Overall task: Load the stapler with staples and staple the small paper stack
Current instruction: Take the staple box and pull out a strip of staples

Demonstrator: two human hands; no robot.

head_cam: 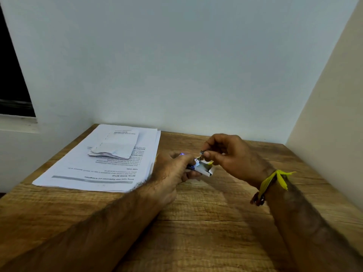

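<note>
Left hand grips open staple box above counter; right hand fingers pinch staple strip; small paper stack lies apart.

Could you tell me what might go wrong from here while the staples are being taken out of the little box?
1. The right hand pinches a small staple strip at its fingertips; such a slight grip could let it drop or break apart.
2. The open staple box, held in the left hand above the table, may tip and spill.
3. The small paper stack rests loosely on larger sheets, so it may slide when stapled.
</note>
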